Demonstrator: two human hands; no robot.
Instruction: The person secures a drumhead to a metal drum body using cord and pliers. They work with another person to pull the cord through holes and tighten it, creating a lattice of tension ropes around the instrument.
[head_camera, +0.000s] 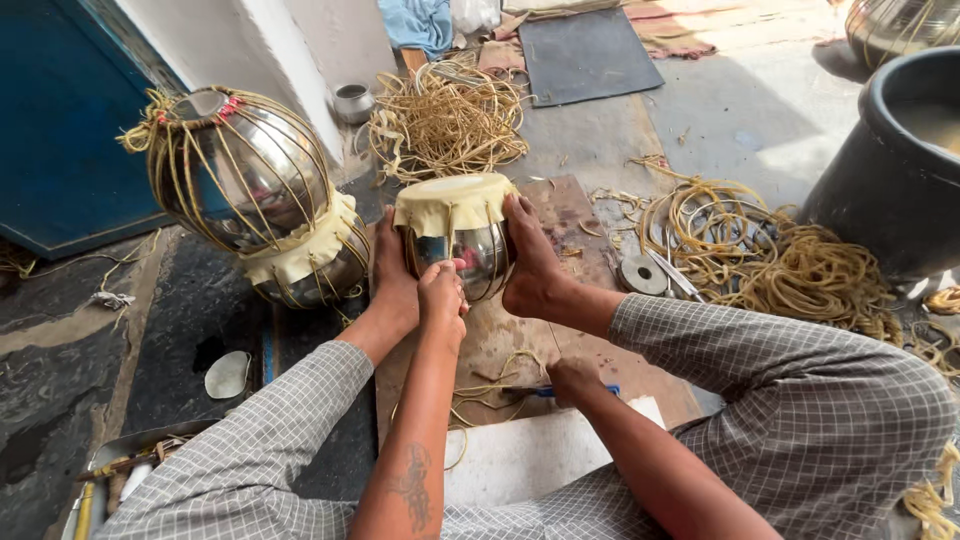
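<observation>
Steel pot (458, 255) capped with pale hide, clamped between both feet on the floor board's far edge to steady it | left hand (441, 293) grip clenched against its side | right hand (574, 378) grasping blue-handled tool (603, 390) near the board's middle.

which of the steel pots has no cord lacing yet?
The small steel pot between the left hand and right hand: only a cream skin on top. The two stacked pots are laced.
</observation>
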